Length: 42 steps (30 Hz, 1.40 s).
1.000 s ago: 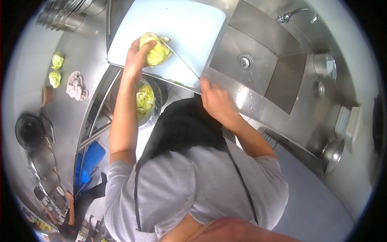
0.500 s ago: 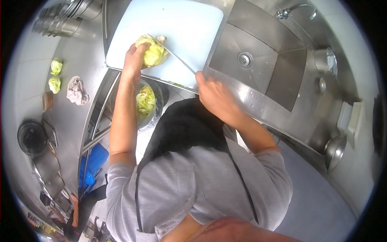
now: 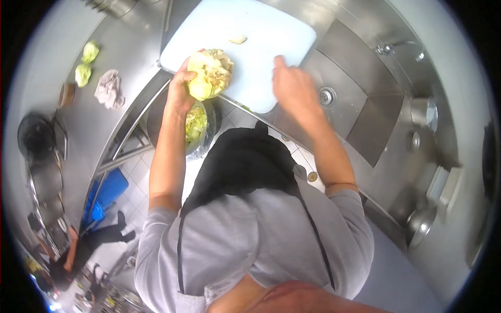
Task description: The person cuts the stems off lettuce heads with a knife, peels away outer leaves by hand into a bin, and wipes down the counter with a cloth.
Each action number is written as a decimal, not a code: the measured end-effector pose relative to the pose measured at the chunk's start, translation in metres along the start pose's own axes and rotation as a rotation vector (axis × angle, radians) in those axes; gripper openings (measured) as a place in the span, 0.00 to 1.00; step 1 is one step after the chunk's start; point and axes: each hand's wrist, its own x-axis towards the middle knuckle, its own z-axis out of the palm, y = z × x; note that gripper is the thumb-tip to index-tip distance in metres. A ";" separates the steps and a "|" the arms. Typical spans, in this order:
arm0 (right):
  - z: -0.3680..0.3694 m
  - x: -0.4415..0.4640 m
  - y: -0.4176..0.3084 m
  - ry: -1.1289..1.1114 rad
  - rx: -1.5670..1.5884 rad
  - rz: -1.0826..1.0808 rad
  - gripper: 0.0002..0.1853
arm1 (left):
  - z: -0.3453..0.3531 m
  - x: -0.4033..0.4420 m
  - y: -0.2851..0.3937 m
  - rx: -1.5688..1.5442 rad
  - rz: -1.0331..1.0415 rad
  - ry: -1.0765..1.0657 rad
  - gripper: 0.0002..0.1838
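My left hand (image 3: pixel 181 89) is closed around a head of lettuce (image 3: pixel 213 73), held over the near left edge of a white cutting board (image 3: pixel 261 26). The lettuce's pale cut end and loose leaf edges face up. On the board lies a small cut-off piece of lettuce stem (image 3: pixel 238 39). My right hand (image 3: pixel 293 86), slightly blurred, is curled over the board's right edge. It held a knife a moment ago; the blade cannot be made out against the board now, and no knife lies on the board. Below the board stands a lined bin (image 3: pixel 209 136) with lettuce leaves (image 3: pixel 195 124) inside.
A steel sink (image 3: pixel 342 96) with a faucet (image 3: pixel 385 49) is on the right. On the left counter are two small lettuce heads (image 3: pixel 83 74), a crumpled cloth (image 3: pixel 109 89) and a black strainer (image 3: pixel 36 136). Another person (image 3: pixel 73 250) is at the lower left.
The lettuce has come up off the board toward me, its cut end turned upward. The stem piece now lies apart on the board. My right hand has moved away from the lettuce; the view has shifted.
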 end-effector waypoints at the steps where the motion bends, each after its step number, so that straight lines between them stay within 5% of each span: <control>1: -0.003 0.006 0.004 0.037 -0.027 0.005 0.14 | -0.007 -0.006 -0.001 -0.051 0.015 -0.042 0.46; 4: 0.025 0.052 0.032 0.207 -0.129 0.006 0.14 | -0.017 -0.020 -0.008 -0.243 0.051 -0.180 0.45; 11: 0.023 0.079 0.041 0.288 -0.410 -0.116 0.21 | -0.020 -0.048 -0.016 -0.089 0.197 0.037 0.44; 18: 0.076 0.141 -0.008 0.506 -0.106 -0.673 0.13 | -0.015 -0.079 -0.020 -0.247 0.305 0.142 0.48; 22: 0.096 0.176 -0.014 0.391 -0.116 -0.652 0.12 | -0.024 -0.110 -0.023 -0.284 0.391 0.296 0.45; 28: 0.099 0.098 -0.091 0.185 0.242 -0.801 0.13 | -0.072 -0.150 -0.024 -0.522 0.549 0.454 0.37; 31: 0.127 0.053 -0.151 0.036 0.410 -0.901 0.15 | -0.092 -0.163 -0.013 -0.486 0.620 0.529 0.38; 34: 0.186 0.048 -0.193 0.131 0.441 -0.949 0.17 | -0.102 -0.183 0.004 -0.286 0.698 0.652 0.42; 37: 0.173 0.014 -0.248 -0.163 0.891 -0.599 0.20 | -0.122 -0.204 0.020 -0.095 0.796 0.656 0.45; 42: 0.172 -0.012 -0.306 -0.279 1.072 -0.612 0.22 | -0.147 -0.223 0.035 -0.103 0.772 0.654 0.51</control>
